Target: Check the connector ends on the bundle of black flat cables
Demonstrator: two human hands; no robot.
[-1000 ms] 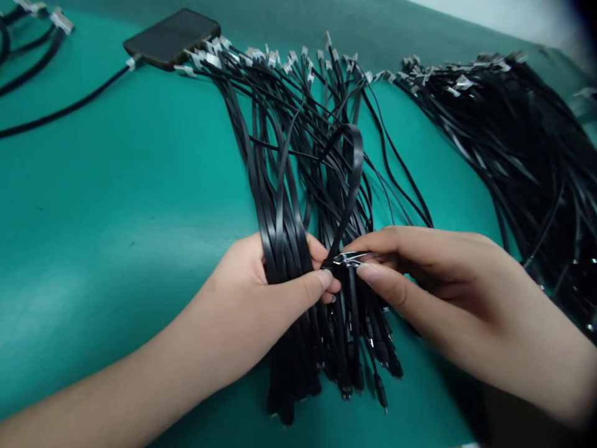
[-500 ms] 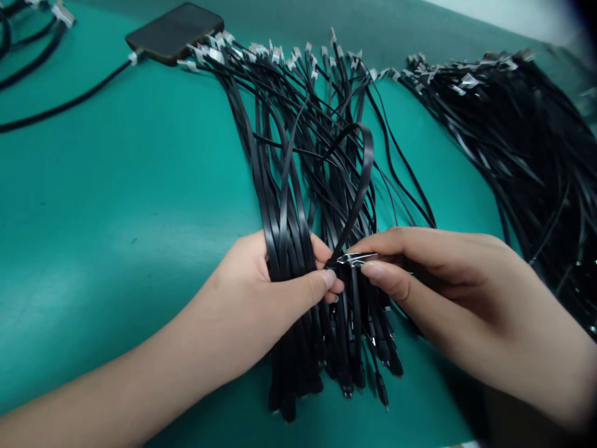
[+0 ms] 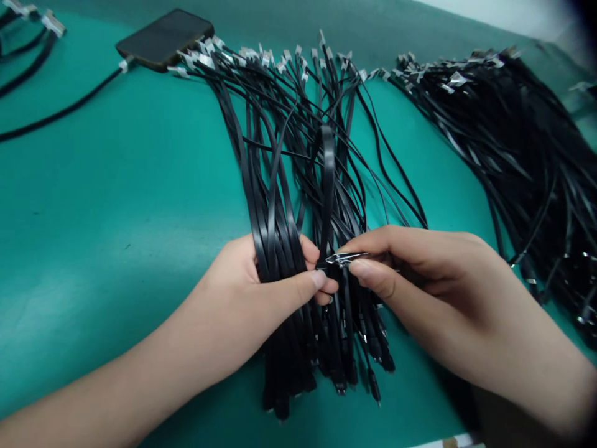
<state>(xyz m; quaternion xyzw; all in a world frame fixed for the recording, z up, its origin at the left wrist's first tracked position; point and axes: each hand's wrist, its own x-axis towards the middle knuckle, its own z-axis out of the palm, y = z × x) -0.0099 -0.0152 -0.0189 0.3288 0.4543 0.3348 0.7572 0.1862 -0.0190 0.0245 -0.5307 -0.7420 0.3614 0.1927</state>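
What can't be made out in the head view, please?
Head view:
Shiny piece: too small to identify, partly covered by the right hand.
Palm of the left hand: mostly hidden by the cable bundle.
Cable pile: cut off by the right edge.
Phone cable: cut off by the left edge.

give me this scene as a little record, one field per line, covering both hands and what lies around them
left hand: holding a bundle, thumb tip at the base of a looped cable
right hand: pinching a shiny piece at the loop's base; exact nature unclear
pile: black cables, right side
phone: upper left, screen dark, a plug at one corner
table: green
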